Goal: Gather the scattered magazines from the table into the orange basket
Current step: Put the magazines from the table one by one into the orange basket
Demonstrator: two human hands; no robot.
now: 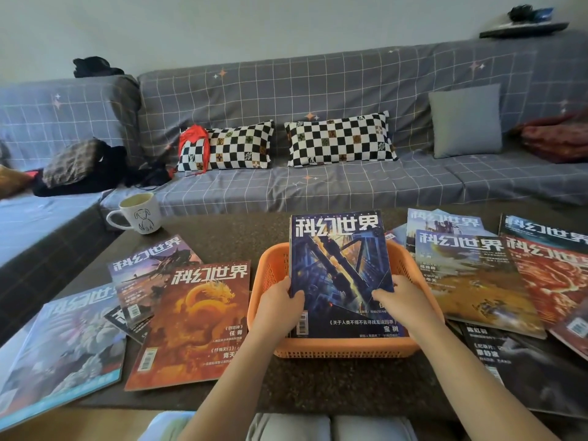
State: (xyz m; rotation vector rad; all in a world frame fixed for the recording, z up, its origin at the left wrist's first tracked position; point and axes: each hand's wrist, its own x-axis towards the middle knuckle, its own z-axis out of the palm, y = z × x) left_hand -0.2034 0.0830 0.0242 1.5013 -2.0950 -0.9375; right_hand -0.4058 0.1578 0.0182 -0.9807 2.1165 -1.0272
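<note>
Holding a blue magazine (340, 272) by its lower side edges, both hands sit inside the orange basket (343, 348), which stands at the middle of the counter (241, 237) toward its near edge. Left hand (280, 310): fingers curled behind the left edge, thumb on the cover. Right hand (404, 300): fingers pinching the right edge. The magazine is tilted, bottom edge down in the basket, top edge leaning on or over the far rim; whether it rests on other issues beneath cannot be told.

Judgement: the step in hand is seating this issue in the basket. The magazine looks longer than the basket is deep front to back, so it will probably not lie flat. Recommended: lower the near end evenly with both hands, square the spine to a side wall, and release only once the weight is borne by the basket, not the rim alone.

Outstanding items: a dragon issue (194, 323) and others overlapping at the left edge; a yellow issue (477, 278) and a red issue (550, 275) among those at the right edge. A mug (140, 213) stands at the far left corner, apart from the work.
</note>
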